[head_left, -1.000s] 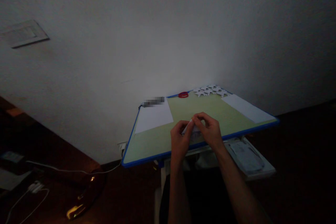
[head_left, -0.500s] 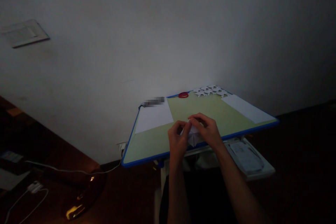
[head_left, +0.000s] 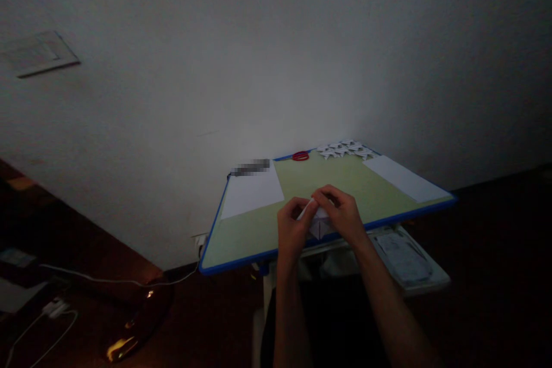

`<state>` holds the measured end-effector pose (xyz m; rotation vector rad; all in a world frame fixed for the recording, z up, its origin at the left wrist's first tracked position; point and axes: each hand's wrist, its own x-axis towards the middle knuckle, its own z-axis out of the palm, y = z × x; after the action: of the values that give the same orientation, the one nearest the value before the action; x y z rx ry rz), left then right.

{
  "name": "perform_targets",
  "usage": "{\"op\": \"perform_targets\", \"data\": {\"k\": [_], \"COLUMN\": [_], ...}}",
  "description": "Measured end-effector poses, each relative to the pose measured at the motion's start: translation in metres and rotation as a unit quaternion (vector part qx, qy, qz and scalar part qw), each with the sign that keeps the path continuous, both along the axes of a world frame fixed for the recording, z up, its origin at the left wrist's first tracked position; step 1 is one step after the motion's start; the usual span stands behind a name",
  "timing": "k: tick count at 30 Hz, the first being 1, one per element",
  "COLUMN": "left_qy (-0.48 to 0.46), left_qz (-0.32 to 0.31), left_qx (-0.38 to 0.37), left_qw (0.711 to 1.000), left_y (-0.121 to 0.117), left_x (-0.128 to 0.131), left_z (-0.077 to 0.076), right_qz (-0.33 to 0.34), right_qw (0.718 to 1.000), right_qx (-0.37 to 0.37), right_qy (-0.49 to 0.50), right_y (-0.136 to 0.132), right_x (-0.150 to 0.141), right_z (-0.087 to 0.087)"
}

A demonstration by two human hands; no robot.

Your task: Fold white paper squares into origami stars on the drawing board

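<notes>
Both hands sit slightly further left than a second ago, and the paper (head_left: 319, 228) between them shows more of its folded front, with a dark line down its middle. From my end, the left hand (head_left: 294, 227) and the right hand (head_left: 345, 215) meet at the paper's top, thumbs and forefingers pinched on it close together. Their other fingers curl and are partly hidden. The paper hangs before me at the near edge of the table (head_left: 241, 241); I cannot tell whether it touches the surface.

Along the back I see scissors (head_left: 301, 156) with red handles, then a cluster of white folded pieces (head_left: 342, 149) in the far right corner. One sheet (head_left: 252, 198) lies on the left, its back end under a pixelated patch (head_left: 250, 168) that keeps me from reading what is there. Another sheet (head_left: 405, 179) lies along the right edge. Both are well apart from the hands.

My view of the blue rim (head_left: 409, 214) is broken by the hands and wrists. Below it, to the right, a tray (head_left: 431, 284) juts out beside the right forearm. Far left, a white cable (head_left: 107, 282) runs toward the wall (head_left: 172, 69).
</notes>
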<state>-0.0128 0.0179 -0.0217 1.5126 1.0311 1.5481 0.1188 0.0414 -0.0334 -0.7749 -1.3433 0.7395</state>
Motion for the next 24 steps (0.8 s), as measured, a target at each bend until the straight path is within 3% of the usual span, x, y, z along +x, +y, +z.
{"op": "perform_targets", "data": {"k": [5,13,24], "left_qy": [0.017,0.013,0.025], "left_qz": [-0.050,-0.058,-0.017], "left_qx": [-0.022,-0.046,-0.010], "left_qw": [0.998,0.997,0.999], "left_y": [-0.0005,-0.0039,-0.0020], "left_x": [-0.0004,0.0006,-0.0003], "left_z": [0.0011,0.0045,0.0038], "right_qz": [-0.030,-0.048,-0.042], "right_qw": [1.000,0.998,0.999], "right_qx": [0.002,-0.004,0.007], "right_qy": [0.009,0.044,0.030], "right_y": [-0.0003,-0.0011,-0.0017], "right_x": [0.0011,-0.0007,-0.0013], "right_z": [-0.0001,-0.0006,-0.0010]}}
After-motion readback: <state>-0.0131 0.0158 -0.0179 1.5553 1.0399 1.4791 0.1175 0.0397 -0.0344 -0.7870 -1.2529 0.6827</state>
